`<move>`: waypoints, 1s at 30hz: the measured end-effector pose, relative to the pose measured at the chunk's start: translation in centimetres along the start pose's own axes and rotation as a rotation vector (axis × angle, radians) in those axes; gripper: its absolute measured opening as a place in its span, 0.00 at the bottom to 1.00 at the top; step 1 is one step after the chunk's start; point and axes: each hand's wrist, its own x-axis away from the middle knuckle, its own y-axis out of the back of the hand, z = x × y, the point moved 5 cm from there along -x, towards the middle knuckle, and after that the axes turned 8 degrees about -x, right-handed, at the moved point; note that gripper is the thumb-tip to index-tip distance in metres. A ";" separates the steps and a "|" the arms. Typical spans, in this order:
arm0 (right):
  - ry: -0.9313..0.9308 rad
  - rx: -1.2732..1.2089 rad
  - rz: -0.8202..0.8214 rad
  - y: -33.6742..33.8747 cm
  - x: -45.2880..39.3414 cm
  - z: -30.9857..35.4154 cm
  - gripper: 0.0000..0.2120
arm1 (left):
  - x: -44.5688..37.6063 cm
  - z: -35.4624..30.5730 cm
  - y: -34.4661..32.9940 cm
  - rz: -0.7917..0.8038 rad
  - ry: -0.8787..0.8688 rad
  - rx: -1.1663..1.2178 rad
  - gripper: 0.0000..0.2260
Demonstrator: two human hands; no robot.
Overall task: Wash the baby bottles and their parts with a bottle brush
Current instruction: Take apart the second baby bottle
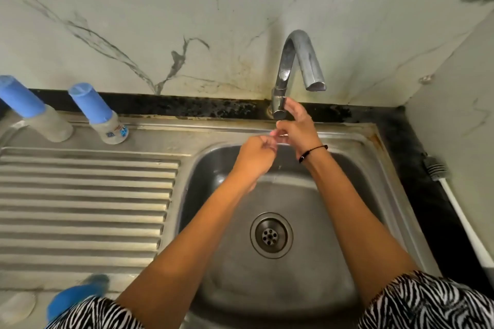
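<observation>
Two baby bottles stand on the sink's back ledge at the left, each under a tall blue cap: one at the far left [32, 109], the other [101, 117] beside it. A bottle brush [438, 171] with a white handle lies on the black counter at the right. My right hand [296, 128] reaches to the tap handle [279, 107], with thumb and fingers around its lower end. My left hand [256, 157] hovers just left of it over the basin, its fingers loosely curled with nothing seen in them. No water runs from the spout [315, 85].
The steel sink basin [213, 168] has a drain [271, 235] in the middle. A ribbed draining board [80, 208] fills the left. A blue object [74, 294] lies blurred at the bottom left edge. A marble wall rises behind and to the right.
</observation>
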 end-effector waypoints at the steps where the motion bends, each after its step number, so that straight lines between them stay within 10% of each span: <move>1: 0.033 0.086 -0.073 -0.2 0.8 0.2 0.29 | 0.5 0.2 0.8 -0.024 0.000 0.001 0.11; 11: 0.102 0.326 0.126 -14.7 7.2 0.2 0.07 | 5.6 2.6 15.3 -0.239 -0.004 0.036 0.18; 16: 0.099 0.350 0.204 -23.3 7.5 -1.3 0.08 | 6.7 5.4 24.0 -0.338 -0.028 0.081 0.14; 24: 0.140 0.513 0.199 -34.5 2.5 -3.8 0.37 | 4.9 8.8 31.7 -0.421 0.028 0.103 0.15; 30: 0.158 0.527 0.150 -35.8 1.0 -5.0 0.23 | 3.8 9.2 32.1 -0.405 0.062 0.118 0.19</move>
